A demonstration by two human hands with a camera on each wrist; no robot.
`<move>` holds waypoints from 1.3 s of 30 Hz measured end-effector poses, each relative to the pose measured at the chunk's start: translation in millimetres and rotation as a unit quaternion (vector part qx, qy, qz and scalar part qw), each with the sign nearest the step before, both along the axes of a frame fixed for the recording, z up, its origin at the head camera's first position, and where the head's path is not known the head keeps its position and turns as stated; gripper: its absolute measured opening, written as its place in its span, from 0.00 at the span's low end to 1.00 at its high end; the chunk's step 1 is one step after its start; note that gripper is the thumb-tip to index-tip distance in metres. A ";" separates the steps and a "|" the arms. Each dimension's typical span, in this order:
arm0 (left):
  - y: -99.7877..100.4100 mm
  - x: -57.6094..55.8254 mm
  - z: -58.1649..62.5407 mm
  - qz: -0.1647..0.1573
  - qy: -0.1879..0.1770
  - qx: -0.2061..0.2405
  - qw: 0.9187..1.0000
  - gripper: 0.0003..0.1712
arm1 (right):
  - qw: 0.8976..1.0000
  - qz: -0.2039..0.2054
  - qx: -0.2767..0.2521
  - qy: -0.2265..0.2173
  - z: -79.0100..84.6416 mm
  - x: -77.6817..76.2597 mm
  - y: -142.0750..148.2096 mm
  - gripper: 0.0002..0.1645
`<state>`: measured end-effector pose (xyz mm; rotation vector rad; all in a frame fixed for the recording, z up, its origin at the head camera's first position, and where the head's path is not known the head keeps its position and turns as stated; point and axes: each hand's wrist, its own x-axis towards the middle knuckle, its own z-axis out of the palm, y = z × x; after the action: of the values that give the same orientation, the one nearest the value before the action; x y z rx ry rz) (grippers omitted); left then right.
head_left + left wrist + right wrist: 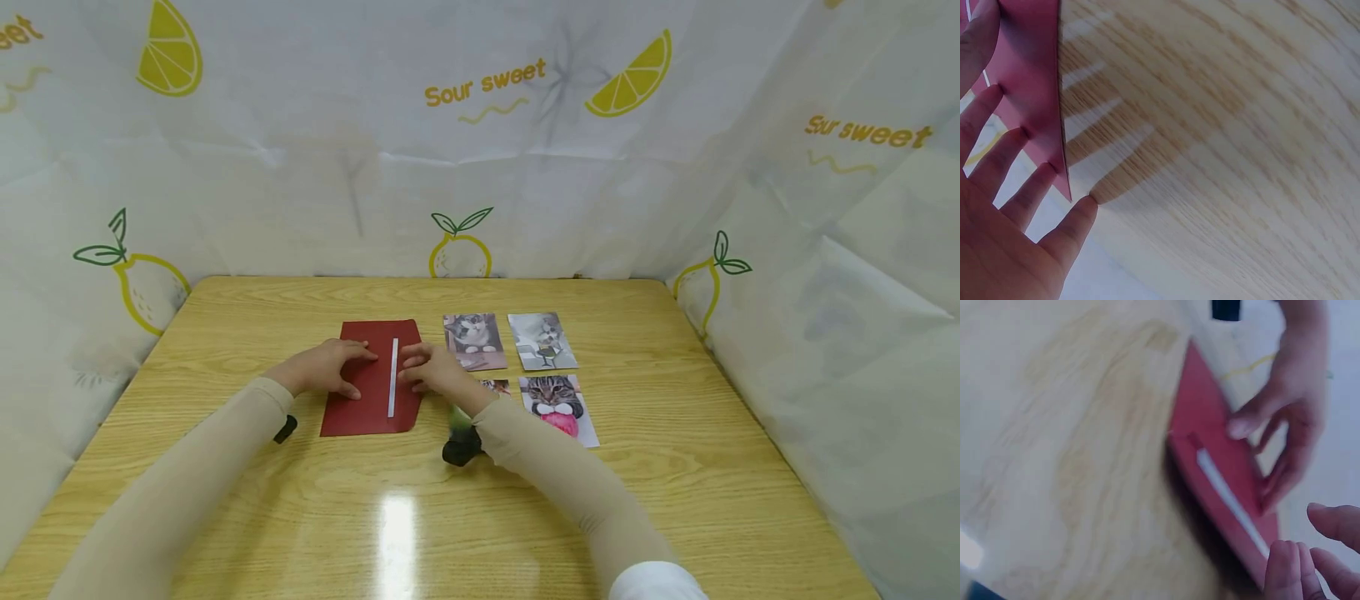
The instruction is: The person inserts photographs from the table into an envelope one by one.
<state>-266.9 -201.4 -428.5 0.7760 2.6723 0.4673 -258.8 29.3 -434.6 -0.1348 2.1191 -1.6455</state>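
A dark red paper envelope (348,419) lies on the table, with a white strip (392,379) along its right part. My left hand (327,367) rests on the envelope's left part; in the left wrist view its fingertips (1019,133) touch the red paper with the fingers spread. Over the envelope's right edge, beside the strip, is my right hand (441,372), its fingers slightly bent and nothing visible between them. In the right wrist view the flap edge tilts up from the table, and the right fingers (1285,569) are near its end, partly blurred.
Right of the envelope lie several cat pictures: a grey cat card (472,337), a pale card (543,342), a tabby card (555,400), and one partly covered by the right wrist (459,417). Black wrist straps (461,450) show. A lemon-print curtain (315,167) surrounds the wooden table (300,517).
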 end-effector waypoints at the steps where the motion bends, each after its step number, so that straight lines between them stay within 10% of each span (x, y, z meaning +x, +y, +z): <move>1: 0.1 0.0 -0.2 0.001 -0.001 0.000 1.000 0.37 | 1.000 -0.004 -0.013 0.000 3.8 0.6 2.9 0.30; 18: 0.2 1.7 -0.2 -0.001 -0.002 0.015 1.000 0.36 | 0.988 -0.049 -0.096 0.111 64.7 14.5 123.2 0.30; 31: -0.3 0.4 -3.3 0.003 -0.001 0.009 1.000 0.36 | 0.981 -0.092 -0.037 0.166 39.1 22.3 232.3 0.28; 39: -0.2 3.7 0.1 0.008 -0.006 0.009 1.000 0.37 | 0.986 -0.098 0.086 0.109 13.0 25.2 264.5 0.31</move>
<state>-263.3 -201.5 -428.5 0.7542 2.6694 0.5001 -233.6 293.9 -421.6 -0.0551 2.4993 -1.6070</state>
